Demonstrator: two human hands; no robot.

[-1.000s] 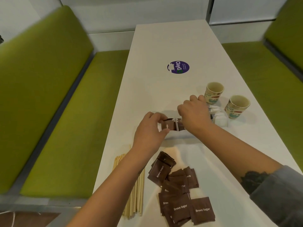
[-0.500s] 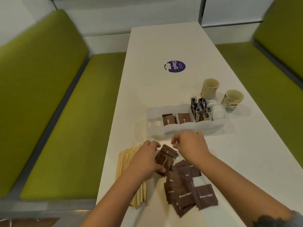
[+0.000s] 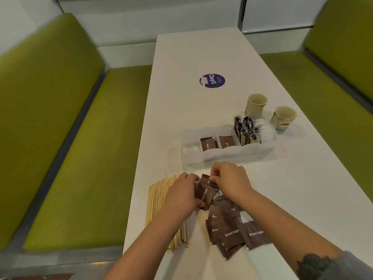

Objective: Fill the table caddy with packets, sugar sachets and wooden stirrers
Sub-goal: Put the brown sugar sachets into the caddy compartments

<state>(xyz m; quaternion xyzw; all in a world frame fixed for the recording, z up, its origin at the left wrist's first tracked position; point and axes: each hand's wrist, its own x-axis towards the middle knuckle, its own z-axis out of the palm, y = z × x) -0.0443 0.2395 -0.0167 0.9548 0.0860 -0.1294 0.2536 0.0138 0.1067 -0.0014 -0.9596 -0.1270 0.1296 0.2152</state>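
Two paper cups stand on the worktop (image 3: 201, 110), one (image 3: 256, 104) nearer the middle and one (image 3: 284, 118) nearer the edge. One white caddy (image 3: 232, 154) holds two brown sugar sachets, one (image 3: 207, 144) beside the other (image 3: 227, 142), plus a cluster of dark packets (image 3: 246, 130) too crowded to count. One purple sticker (image 3: 212, 81) lies farther off. The loose sachet pile (image 3: 232, 231) and the wooden stirrers (image 3: 159, 201) overlap too much for a count.

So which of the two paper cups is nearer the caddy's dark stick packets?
The left paper cup, just behind the dark stick packets; the other cup stands farther right.
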